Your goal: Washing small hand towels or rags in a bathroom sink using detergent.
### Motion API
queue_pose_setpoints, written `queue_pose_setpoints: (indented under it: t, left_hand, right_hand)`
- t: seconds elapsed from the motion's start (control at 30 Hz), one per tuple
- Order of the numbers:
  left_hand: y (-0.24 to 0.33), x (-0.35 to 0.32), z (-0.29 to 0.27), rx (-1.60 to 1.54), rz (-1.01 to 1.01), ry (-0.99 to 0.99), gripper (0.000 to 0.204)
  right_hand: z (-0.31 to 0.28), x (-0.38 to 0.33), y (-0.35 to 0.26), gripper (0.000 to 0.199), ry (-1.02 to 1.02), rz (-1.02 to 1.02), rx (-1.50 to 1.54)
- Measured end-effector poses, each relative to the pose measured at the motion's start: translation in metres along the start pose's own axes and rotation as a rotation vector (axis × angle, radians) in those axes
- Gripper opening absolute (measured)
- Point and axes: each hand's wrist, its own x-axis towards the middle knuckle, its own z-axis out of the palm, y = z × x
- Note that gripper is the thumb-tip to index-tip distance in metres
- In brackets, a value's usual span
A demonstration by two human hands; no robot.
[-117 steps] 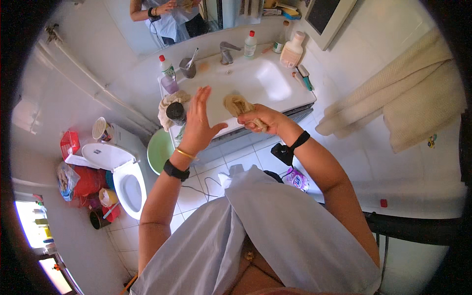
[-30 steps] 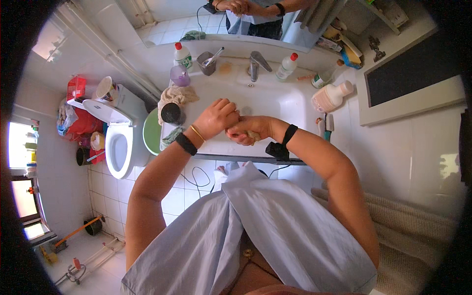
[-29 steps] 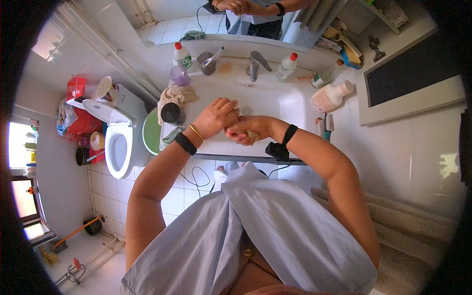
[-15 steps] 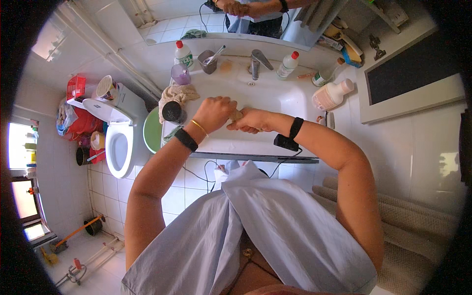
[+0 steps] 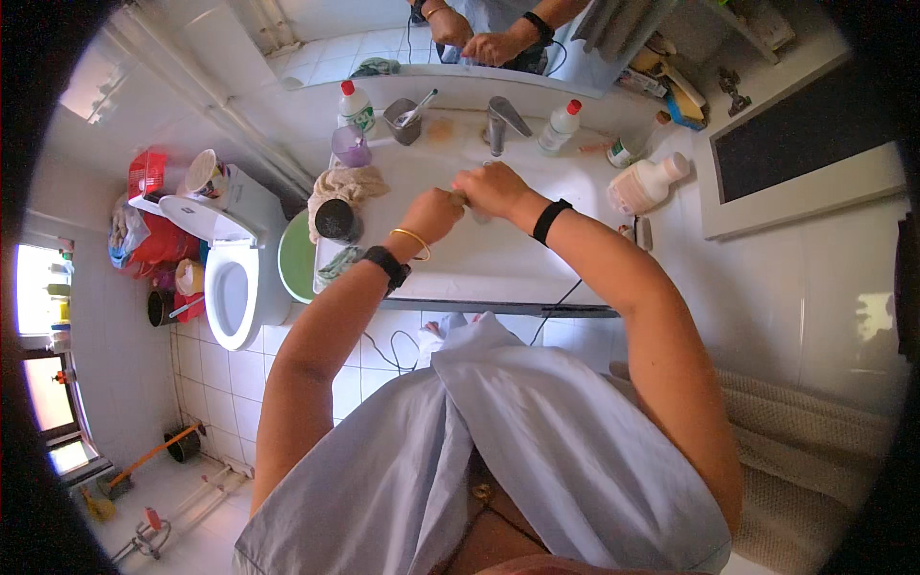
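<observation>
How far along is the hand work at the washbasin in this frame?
Done: both hands are over the white basin. In hand: left hand and right hand meet around something small, too hidden to name. Left: no water shows at the tap, and the towel lies untouched on the rim.

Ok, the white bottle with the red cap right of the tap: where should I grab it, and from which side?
Take the bottle around its straight white body, below the red cap. It stands upright just right of the tap, so come from the front right, probably with the right hand, which is nearer than the left hand. The tap crowds its left side.
</observation>
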Motion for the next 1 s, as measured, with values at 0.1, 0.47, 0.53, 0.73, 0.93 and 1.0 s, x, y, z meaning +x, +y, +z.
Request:
queue_pose_setpoints:
  t: [0.1, 0.47, 0.53, 0.73, 0.93, 1.0]
  left_hand:
    - [-0.001, 0.003, -0.001, -0.311, -0.004, 0.023, 0.014]
    - [0.028, 0.001, -0.038, -1.381, -0.858, -0.166, 0.015]
    - [0.029, 0.000, -0.036, -1.419, -0.808, -0.144, 0.017]
    - [0.022, -0.005, -0.029, -1.638, -0.873, -0.226, 0.024]
    - [0.015, -0.011, -0.021, -1.357, -0.778, -0.163, 0.021]
    - [0.005, -0.021, -0.023, -1.257, -0.767, -0.047, 0.029]
  right_hand:
    - [0.005, 0.006, 0.004, 0.028, 0.040, 0.021, -0.008]
    - [0.009, 0.013, 0.003, 0.034, 0.065, 0.032, 0.113]
    - [0.010, 0.014, 0.003, 0.035, 0.074, 0.021, 0.117]
    - [0.011, 0.015, 0.001, 0.033, 0.095, 0.017, 0.109]
    - [0.015, 0.011, -0.007, 0.031, 0.104, 0.090, 0.122]
    - [0.022, 0.005, -0.010, 0.035, 0.056, 0.196, 0.067]
